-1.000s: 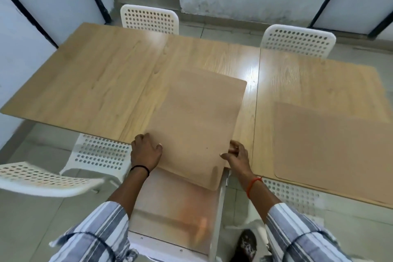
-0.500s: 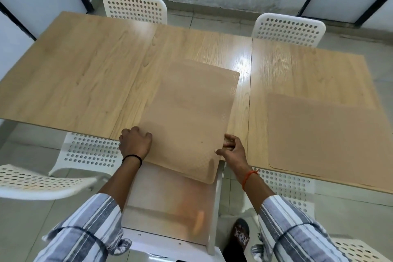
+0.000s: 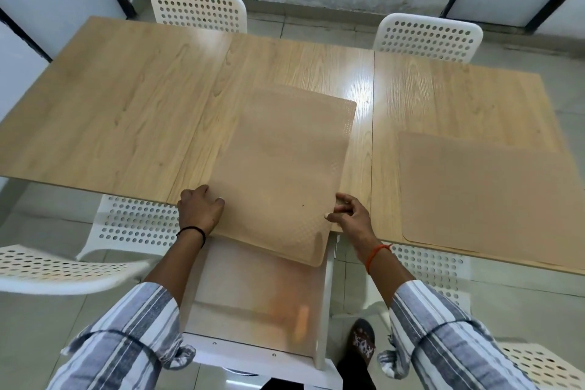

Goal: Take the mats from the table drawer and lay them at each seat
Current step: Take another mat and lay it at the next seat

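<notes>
Mat (image 3: 281,168): pushed slightly further onto bench (image 3: 126,111) since a second ago, near edge overhanging open drawer (image 3: 253,294). Left hand (image 3: 201,210) fingers curled on its edge; right hand (image 3: 349,215) pinching. Second mat (image 3: 487,196) already laid right; placement pending.

Dining room: table (image 3: 126,111), chairs (image 3: 427,36).

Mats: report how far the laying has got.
Done: one mat lies flat at the near right seat. In hand: both hands, left hand and right hand, hold a second mat over the open drawer. Left: the two far chairs have none.
</notes>
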